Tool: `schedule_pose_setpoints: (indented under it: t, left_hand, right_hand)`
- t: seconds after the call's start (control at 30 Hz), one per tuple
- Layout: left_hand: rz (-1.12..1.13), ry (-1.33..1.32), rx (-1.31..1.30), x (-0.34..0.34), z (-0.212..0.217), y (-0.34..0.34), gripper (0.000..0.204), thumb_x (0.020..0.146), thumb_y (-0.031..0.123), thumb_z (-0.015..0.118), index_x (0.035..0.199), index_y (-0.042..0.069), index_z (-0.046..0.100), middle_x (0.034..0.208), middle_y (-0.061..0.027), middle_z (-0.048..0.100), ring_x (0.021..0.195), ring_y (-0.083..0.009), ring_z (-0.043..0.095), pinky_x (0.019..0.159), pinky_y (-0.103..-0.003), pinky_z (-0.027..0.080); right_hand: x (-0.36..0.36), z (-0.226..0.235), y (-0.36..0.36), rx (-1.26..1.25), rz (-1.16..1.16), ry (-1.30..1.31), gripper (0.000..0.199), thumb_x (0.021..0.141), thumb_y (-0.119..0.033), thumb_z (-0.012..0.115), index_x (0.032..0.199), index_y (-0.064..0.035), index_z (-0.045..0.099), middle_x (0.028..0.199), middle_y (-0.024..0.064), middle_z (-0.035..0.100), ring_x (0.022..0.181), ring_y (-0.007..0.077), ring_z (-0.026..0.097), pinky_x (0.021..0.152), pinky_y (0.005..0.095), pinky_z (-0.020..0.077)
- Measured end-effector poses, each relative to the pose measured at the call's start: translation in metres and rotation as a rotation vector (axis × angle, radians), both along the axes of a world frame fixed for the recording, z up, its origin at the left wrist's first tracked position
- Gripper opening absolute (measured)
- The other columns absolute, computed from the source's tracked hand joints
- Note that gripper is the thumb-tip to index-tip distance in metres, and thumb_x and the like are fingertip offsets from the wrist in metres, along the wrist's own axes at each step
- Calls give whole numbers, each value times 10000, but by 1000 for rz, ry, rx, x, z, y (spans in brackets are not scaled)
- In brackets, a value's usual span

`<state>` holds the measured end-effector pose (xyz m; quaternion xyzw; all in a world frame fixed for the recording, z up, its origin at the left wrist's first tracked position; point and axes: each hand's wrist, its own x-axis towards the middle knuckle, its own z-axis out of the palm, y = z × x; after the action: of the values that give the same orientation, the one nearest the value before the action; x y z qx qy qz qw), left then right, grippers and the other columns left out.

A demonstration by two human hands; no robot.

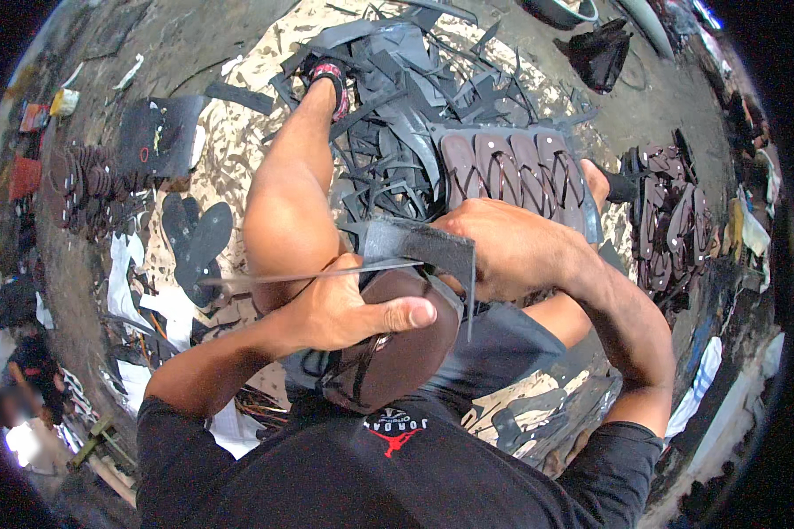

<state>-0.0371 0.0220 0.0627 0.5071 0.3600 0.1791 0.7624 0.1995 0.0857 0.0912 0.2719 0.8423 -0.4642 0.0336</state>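
Note:
Over my lap my left hand (340,309) grips a brown flip-flop (410,348) with dark straps, its thumb lying along the footbed. A piece of black rubber sheet (406,240) juts out around the flip-flop's far end. My right hand (512,242) is closed beside that sheet, its fingers curled. From there a long thin knife (282,277) runs leftward past my left hand, its blade across the rubber. The knife's handle is hidden by the right hand and the rubber flap.
Black rubber offcuts (397,97) pile up ahead of me. Brown flip-flops (507,167) lie in a row on a dark sheet to their right; more flip-flops (670,212) are heaped further right. Black soles (198,238) and stacked flip-flops (84,185) lie left. A person (35,379) is far left.

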Motion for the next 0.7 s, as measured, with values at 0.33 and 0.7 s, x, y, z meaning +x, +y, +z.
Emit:
schedule_pose_setpoints:
  t: [0.33,0.7]
  left_hand:
    - [379,-1088,-102,-25,-1,-6,1409,653,1039,328,1620,56,42,1664,-224,137,1518,-450,177,1201,-640,181]
    - [1002,-475,-369,39,-64,-33,575,990,513,589,1395,109,530,1336,-74,621,1229,-286,588,1080,-513,455]
  right_hand:
    - [54,-79,-87,509,-1045,277,347,810,-71,705,1151,-24,665,1023,177,671,1017,350,611,883,424,498]
    - [24,-99,-160,207,-925,209,437,800,-31,726,1215,-62,591,1030,169,680,910,346,697,778,411,558]
